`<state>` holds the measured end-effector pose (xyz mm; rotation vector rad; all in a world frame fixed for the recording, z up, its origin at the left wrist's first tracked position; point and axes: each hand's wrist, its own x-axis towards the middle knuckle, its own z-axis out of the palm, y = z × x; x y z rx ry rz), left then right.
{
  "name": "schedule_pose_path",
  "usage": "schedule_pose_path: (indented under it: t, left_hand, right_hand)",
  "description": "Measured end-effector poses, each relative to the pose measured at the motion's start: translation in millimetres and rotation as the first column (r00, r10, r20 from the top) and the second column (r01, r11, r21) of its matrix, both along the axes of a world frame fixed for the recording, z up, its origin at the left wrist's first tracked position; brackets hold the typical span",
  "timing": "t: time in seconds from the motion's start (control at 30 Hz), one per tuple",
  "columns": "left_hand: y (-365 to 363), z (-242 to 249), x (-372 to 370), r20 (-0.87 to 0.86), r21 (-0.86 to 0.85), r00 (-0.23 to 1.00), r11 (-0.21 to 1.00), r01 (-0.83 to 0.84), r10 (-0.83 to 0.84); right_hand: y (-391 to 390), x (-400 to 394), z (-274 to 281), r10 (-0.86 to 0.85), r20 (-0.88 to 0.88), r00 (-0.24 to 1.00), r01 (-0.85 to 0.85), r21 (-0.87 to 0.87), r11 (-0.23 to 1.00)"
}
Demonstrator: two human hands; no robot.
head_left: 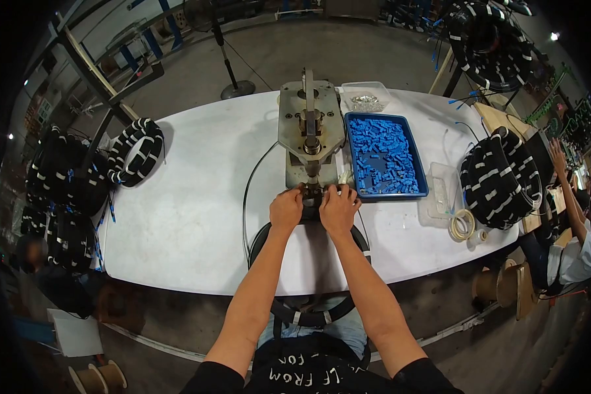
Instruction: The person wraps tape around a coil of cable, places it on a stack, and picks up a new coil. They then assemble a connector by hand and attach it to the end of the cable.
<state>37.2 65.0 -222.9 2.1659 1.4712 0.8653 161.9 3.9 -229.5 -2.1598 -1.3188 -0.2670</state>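
Observation:
A metal bench press with an upright lever stands in the middle of the white table. At its lower tooling, my left hand is closed with the fingers curled in at the left side. My right hand is closed on the right side of the same spot, fingertips pressed down. What the fingers hold is hidden by the hands and the dark tooling. Below them, a black cable coil with white tape bands lies across my lap and the table edge, its sides passing under my forearms.
Right of the press are a blue tray of small blue connectors, a clear box of metal parts, another clear container and tape rolls. Taped coils stand right, others left. A person sits far right.

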Motion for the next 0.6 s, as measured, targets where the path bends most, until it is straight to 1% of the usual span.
schedule_pose_path:
  t: [0.2,0.3,0.37,0.6]
  left_hand:
    - [0.0,0.7,0.3,-0.001,-0.013,1.000,1.000,-0.007,0.007]
    - [-0.6,2.2,0.8,-0.003,0.007,1.000,1.000,-0.002,0.002]
    - [-2.7,4.6,0.6,0.001,0.079,1.000,0.997,0.007,-0.007]
    - [-0.1,2.8,1.7,0.006,0.101,1.000,0.995,0.006,-0.006]
  right_hand:
    - [0.4,0.2,-1.1,-0.003,0.005,1.000,0.003,-0.001,1.000]
    - [0.7,0.4,-1.0,-0.007,0.014,1.000,0.007,0.006,1.000]
    - [0.1,-0.5,0.4,-0.009,0.011,1.000,0.009,0.001,1.000]
    - [0.4,0.2,2.6,-0.013,-0.011,1.000,0.013,-0.019,1.000]
